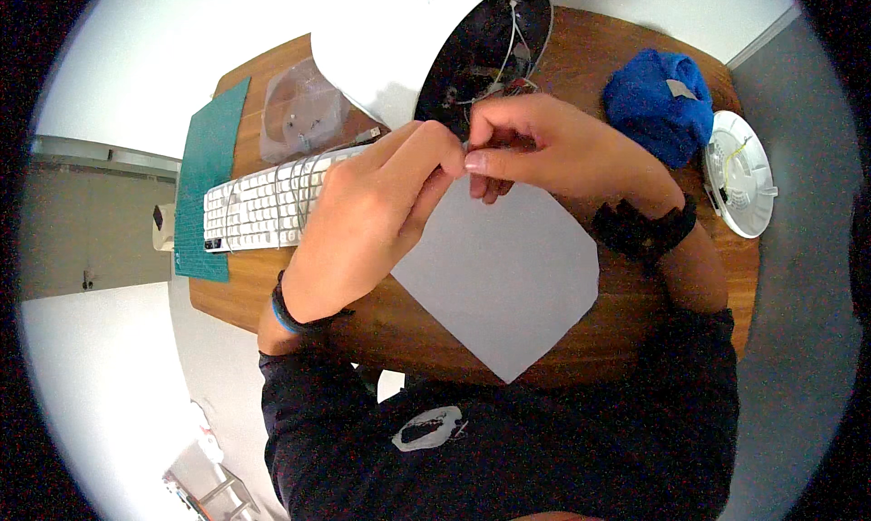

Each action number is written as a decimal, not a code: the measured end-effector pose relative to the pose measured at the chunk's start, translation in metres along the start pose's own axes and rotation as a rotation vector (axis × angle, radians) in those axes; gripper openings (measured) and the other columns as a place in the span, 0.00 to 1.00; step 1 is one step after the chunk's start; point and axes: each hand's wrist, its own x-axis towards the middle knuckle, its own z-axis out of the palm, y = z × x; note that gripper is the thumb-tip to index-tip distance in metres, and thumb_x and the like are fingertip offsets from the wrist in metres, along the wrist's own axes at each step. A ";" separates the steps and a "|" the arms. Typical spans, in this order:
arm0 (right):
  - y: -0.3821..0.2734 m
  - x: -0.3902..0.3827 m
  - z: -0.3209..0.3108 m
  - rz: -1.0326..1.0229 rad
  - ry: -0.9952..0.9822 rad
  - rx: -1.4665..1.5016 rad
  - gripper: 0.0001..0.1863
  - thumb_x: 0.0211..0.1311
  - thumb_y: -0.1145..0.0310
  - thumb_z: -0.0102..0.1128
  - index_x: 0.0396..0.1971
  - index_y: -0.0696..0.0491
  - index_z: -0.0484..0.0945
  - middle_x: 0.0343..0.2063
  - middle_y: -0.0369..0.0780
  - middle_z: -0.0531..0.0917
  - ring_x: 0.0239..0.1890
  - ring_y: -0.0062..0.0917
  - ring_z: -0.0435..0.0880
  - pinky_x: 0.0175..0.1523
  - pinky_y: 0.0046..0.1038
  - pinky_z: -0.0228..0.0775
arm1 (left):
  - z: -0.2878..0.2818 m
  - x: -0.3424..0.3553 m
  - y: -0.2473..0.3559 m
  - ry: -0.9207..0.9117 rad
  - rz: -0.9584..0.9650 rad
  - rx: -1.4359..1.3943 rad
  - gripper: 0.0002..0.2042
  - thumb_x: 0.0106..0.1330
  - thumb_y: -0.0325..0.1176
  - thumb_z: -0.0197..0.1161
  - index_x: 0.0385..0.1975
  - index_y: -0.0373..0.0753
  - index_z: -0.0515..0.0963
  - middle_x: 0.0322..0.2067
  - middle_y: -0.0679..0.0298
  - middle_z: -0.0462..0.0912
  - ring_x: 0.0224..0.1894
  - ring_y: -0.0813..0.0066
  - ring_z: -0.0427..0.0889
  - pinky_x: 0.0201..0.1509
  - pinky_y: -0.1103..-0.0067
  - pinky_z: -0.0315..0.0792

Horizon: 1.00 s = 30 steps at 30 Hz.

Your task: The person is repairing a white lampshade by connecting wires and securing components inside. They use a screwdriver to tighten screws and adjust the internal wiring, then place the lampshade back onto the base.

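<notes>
As both wrists angle inward above a grey paper sheet (508,276), the left hand (372,217) and right hand (544,145) pinch something tiny together, fingertips closed, beside a white cylindrical housing (390,40).

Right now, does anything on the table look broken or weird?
Yes. The big white drum lies tipped on its side, its open end showing loose wires. Both hands, left hand and right hand, pinch something tiny there. A white round cover lies apart.

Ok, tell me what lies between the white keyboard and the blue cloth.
In the head view, both hands, left hand and right hand, pinching together, lie between keyboard and blue cloth.
</notes>
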 end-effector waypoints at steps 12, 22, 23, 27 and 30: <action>0.009 -0.016 -0.059 -0.070 0.276 -0.849 0.09 0.74 0.70 0.71 0.40 0.59 0.81 0.31 0.38 0.87 0.35 0.17 0.84 0.41 0.27 0.78 | 0.047 -0.006 -0.022 -0.145 0.108 0.034 0.39 0.76 0.43 0.71 0.75 0.21 0.61 0.71 0.25 0.63 0.68 0.24 0.75 0.72 0.55 0.75; 0.028 -0.001 -0.051 -0.094 0.299 -0.788 0.11 0.68 0.65 0.75 0.42 0.54 0.85 0.31 0.43 0.90 0.36 0.36 0.91 0.44 0.37 0.84 | 0.065 -0.001 -0.042 -0.245 0.060 -0.012 0.45 0.80 0.47 0.67 0.78 0.14 0.52 0.75 0.11 0.49 0.74 0.19 0.68 0.79 0.56 0.68; 0.030 0.000 -0.050 -0.081 0.311 -0.764 0.10 0.69 0.68 0.76 0.42 0.56 0.84 0.32 0.41 0.90 0.36 0.28 0.90 0.43 0.33 0.83 | 0.066 -0.001 -0.043 -0.248 0.055 -0.014 0.45 0.80 0.47 0.67 0.78 0.14 0.52 0.75 0.11 0.49 0.75 0.20 0.67 0.80 0.56 0.67; 0.034 0.003 -0.046 -0.166 0.361 -0.779 0.08 0.69 0.72 0.76 0.43 0.57 0.85 0.35 0.41 0.92 0.38 0.21 0.91 0.45 0.29 0.84 | 0.066 0.000 -0.047 -0.228 0.063 -0.019 0.46 0.80 0.47 0.67 0.78 0.14 0.51 0.77 0.15 0.49 0.80 0.25 0.60 0.84 0.58 0.60; 0.036 0.007 -0.044 -0.173 0.388 -0.798 0.08 0.69 0.73 0.75 0.44 0.57 0.87 0.37 0.42 0.93 0.41 0.23 0.94 0.47 0.30 0.86 | 0.067 0.003 -0.051 -0.232 0.041 -0.093 0.46 0.80 0.47 0.66 0.79 0.14 0.51 0.78 0.18 0.49 0.83 0.28 0.55 0.86 0.59 0.55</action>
